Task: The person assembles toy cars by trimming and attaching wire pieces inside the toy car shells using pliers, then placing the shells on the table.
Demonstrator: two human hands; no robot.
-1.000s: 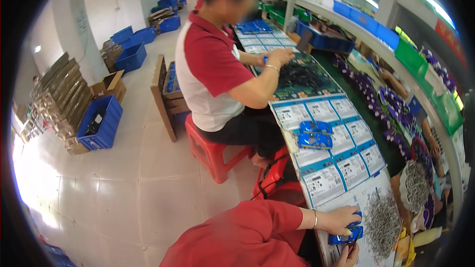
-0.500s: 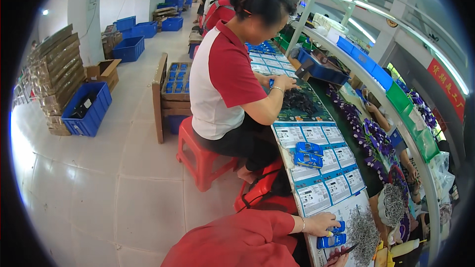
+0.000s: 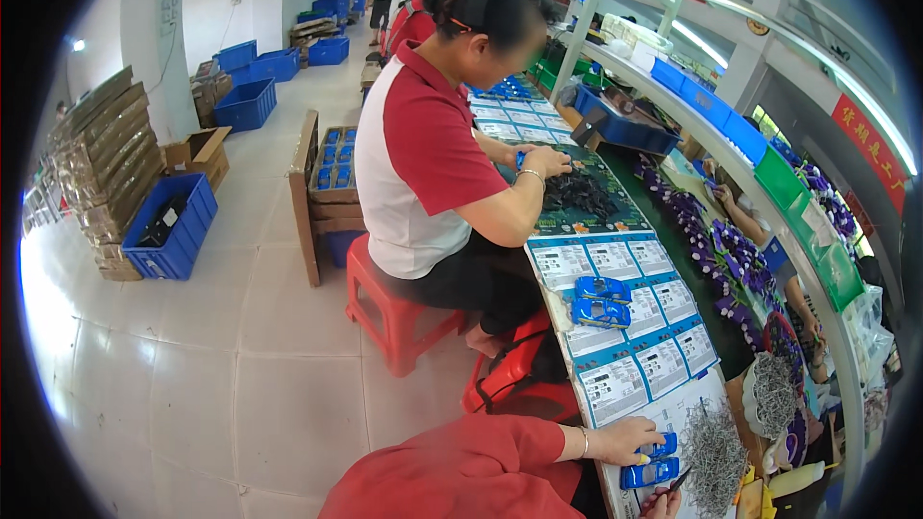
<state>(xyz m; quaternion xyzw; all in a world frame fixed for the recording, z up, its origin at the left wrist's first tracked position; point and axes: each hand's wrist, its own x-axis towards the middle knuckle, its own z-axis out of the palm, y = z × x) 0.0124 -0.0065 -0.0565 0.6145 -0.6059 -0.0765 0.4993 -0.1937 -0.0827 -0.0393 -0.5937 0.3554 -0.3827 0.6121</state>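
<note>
My left hand (image 3: 623, 441) reaches in from a red sleeve and is closed on the farther of two blue toy car bodies (image 3: 662, 443). A second blue toy car body (image 3: 650, 473) lies just nearer, touching or almost touching my fingertips. My right hand (image 3: 661, 503), partly cut off by the lower edge, is closed on a slim dark pointed tool (image 3: 681, 480), whose exact kind I cannot make out. The tool tip points toward a tangled heap of thin metal pins (image 3: 716, 457) right of the cars.
Printed card sheets (image 3: 611, 389) cover the table, with two more blue cars (image 3: 602, 301) farther up. A co-worker (image 3: 423, 144) sits ahead on a red stool (image 3: 394, 303), handling a blue part beside black pieces (image 3: 579, 194). A white bowl of pins (image 3: 772, 394) stands right.
The view has shifted slightly. My left hand stays on the car. In my right hand, the dark tool has tilted more upright beside the pins.
</note>
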